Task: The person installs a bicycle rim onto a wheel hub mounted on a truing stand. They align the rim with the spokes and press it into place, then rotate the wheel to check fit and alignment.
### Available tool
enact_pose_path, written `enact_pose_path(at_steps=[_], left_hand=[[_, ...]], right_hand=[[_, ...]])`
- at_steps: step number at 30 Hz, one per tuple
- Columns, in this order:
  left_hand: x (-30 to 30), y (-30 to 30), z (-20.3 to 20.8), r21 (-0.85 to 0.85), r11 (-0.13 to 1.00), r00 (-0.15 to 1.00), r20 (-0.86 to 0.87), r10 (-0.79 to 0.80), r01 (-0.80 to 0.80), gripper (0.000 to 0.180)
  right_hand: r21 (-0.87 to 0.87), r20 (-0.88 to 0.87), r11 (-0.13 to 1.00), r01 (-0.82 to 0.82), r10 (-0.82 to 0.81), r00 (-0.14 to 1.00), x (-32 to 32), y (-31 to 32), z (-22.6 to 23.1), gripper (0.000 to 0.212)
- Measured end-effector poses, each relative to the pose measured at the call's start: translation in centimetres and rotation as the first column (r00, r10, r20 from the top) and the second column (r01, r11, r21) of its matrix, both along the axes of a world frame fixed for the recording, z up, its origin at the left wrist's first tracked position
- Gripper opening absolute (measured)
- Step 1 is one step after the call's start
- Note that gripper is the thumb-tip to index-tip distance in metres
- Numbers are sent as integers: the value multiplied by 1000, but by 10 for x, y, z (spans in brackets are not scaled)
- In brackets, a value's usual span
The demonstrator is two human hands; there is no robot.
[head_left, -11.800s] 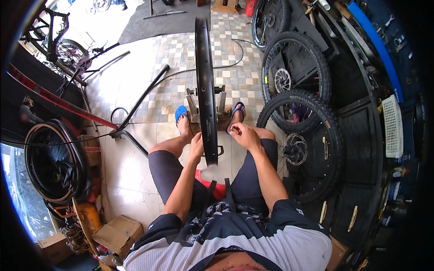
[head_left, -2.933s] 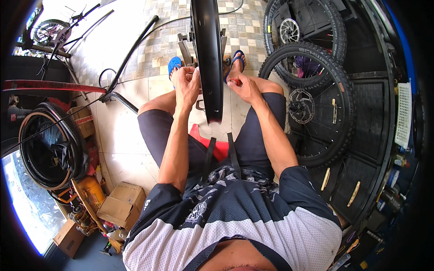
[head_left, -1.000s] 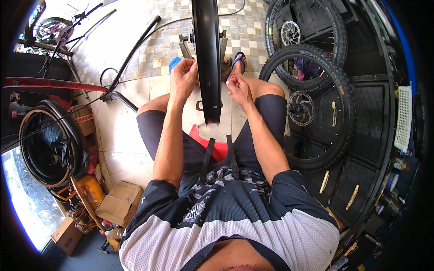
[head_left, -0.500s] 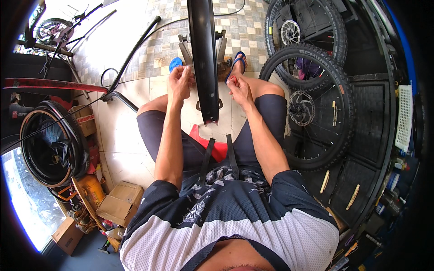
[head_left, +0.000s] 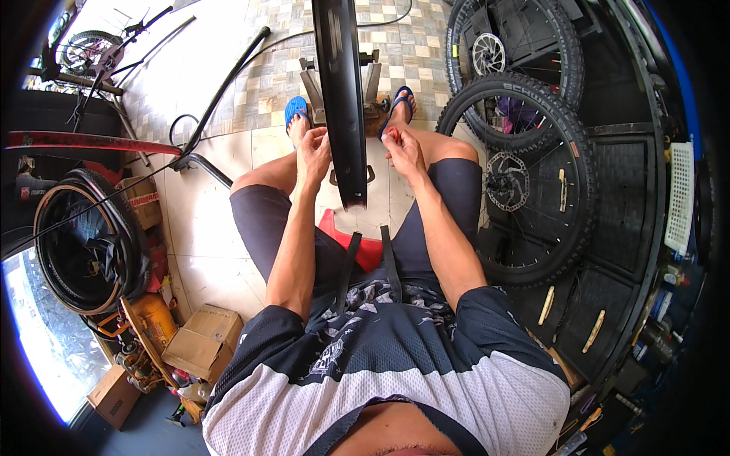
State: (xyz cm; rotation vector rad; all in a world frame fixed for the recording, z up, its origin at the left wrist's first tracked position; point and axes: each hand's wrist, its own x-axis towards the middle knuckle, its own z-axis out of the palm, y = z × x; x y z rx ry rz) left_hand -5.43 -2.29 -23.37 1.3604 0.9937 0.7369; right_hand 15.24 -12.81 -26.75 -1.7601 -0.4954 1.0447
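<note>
The black rim [head_left: 340, 99] stands upright between the side arms of a stand [head_left: 372, 82], its far end cut off. The left hand [head_left: 313, 157], fingers bunched, is at its left edge; whether it grips anything cannot be told. An open gap separates the right edge from the right hand [head_left: 406, 154], curled around a mostly hidden red tool [head_left: 391, 134].

Your rim [head_left: 340, 99] is black, your small object [head_left: 393, 133] red, your sandals [head_left: 296, 107] blue. You wear a dark navy and white shirt [head_left: 411, 330]. The tiles [head_left: 423, 61] are chequered in grey, tan and cream; the basket [head_left: 678, 199] is white, the box [head_left: 199, 331] brown.
</note>
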Motion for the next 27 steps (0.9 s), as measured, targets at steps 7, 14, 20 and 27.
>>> enact_pose_path(at_steps=[7, 14, 20, 27], left_hand=[[13, 5, 14, -185, 982, 997, -65, -52, 39, 30], [17, 7, 22, -142, 986, 972, 230, -48, 83, 15], [9, 13, -12, -265, 962, 911, 376, 170, -70, 17], [-5, 22, -113, -355, 931, 988, 149, -34, 85, 53]], right_hand=[[32, -14, 999, -13, 13, 1000, 1, -1, -1, 28], [-36, -13, 998, -54, 53, 998, 2, -1, 4, 27], [-44, -72, 994, -102, 98, 993, 2, -2, -2, 32], [16, 46, 994, -109, 108, 993, -6, -9, -19, 34]])
